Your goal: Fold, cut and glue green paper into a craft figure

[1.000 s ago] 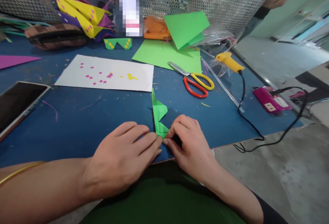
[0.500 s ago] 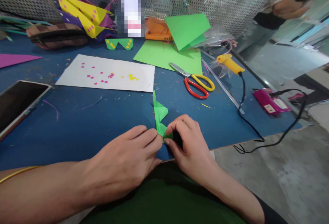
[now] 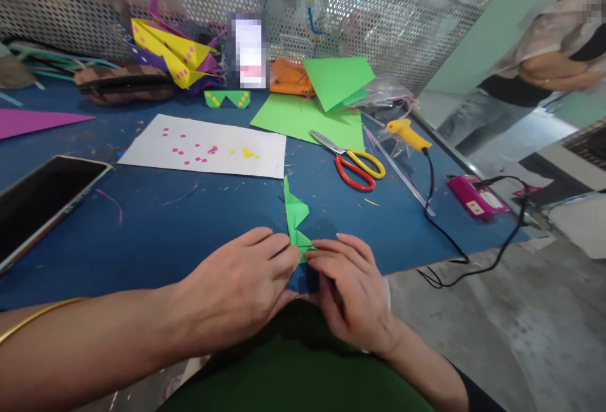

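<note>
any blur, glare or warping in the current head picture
Head view: the bystander looks smeared and leans, perhaps lens warp; head view: the standing screen is pixelated; head view: pale glints speckle the perforated panel; head view: the folded green paper reads fairly clearly.
</note>
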Action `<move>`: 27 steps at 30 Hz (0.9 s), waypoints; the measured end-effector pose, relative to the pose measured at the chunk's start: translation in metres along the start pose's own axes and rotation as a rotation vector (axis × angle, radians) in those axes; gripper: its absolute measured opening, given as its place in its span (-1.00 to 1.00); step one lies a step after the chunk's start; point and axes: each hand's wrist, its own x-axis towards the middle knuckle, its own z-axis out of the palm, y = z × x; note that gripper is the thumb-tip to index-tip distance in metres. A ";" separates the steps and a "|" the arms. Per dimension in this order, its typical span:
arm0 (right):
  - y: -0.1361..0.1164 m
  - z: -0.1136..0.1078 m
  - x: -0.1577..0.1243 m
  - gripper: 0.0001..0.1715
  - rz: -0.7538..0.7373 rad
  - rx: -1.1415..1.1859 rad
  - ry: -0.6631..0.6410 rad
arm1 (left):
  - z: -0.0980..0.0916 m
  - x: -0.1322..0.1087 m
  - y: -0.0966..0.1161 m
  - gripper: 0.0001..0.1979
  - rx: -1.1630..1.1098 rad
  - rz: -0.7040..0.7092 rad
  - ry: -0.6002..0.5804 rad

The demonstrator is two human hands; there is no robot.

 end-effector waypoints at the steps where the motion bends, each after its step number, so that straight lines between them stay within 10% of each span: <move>1: 0.000 0.001 -0.001 -0.62 -0.035 -0.046 -0.010 | 0.000 0.000 0.000 -0.87 -0.005 -0.004 0.007; 27: -0.006 -0.006 -0.015 -0.66 -0.098 -0.276 -0.144 | 0.002 -0.004 0.009 -0.79 0.073 0.012 0.001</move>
